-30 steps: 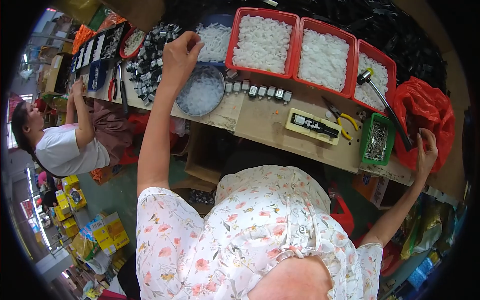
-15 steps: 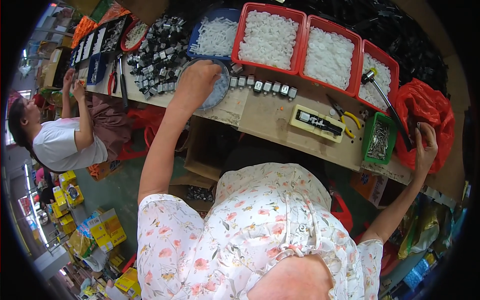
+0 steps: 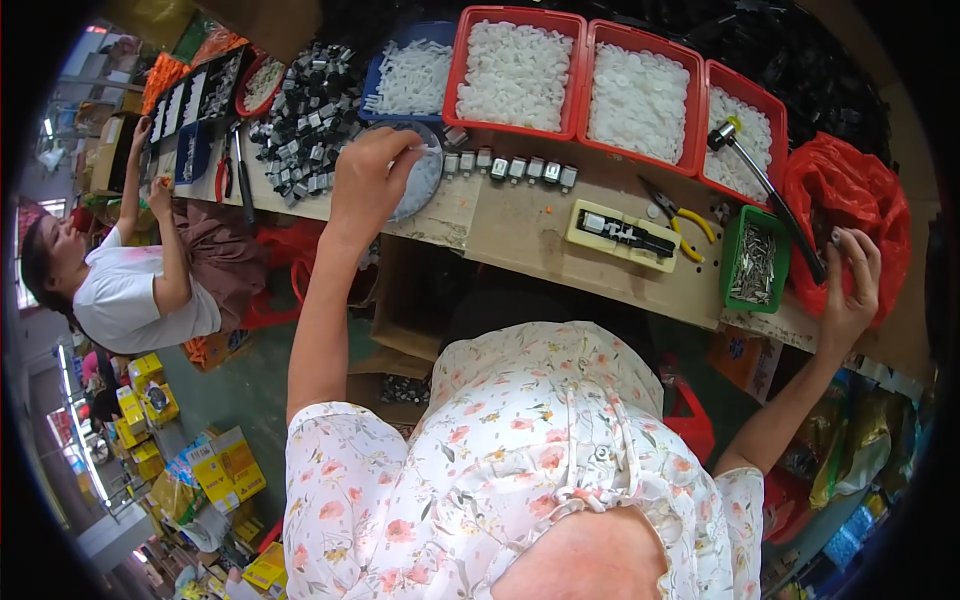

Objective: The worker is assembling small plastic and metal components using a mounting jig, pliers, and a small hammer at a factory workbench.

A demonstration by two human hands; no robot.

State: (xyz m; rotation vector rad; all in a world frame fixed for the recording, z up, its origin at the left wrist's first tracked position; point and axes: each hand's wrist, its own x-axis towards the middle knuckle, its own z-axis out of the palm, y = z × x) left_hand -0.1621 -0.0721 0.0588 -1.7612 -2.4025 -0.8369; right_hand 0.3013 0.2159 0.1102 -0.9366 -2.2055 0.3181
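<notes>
My left hand is over the near left part of a round dish of whitish translucent pieces. Its thumb and fingers are drawn together; whatever lies between them is hidden. At the right, my right hand is beside a red plastic bag, its fingers closed together at the tips. A tiny dark spot shows there, too small to name. Between the hands, a cream-coloured holder carries a black part with a metal end. Behind it stands a row of small metal-and-black blocks.
Red trays of white plastic pieces line the back, beside a blue tray. A hammer leans across the right tray. Pliers lie near a green box of metal pins. Metal-black parts are heaped left. A co-worker sits further left.
The view has shifted a little, moving the bench leftward. My left hand remains by the dish, its fingers still together. My right hand stays beside the red bag, slightly higher in the view.
</notes>
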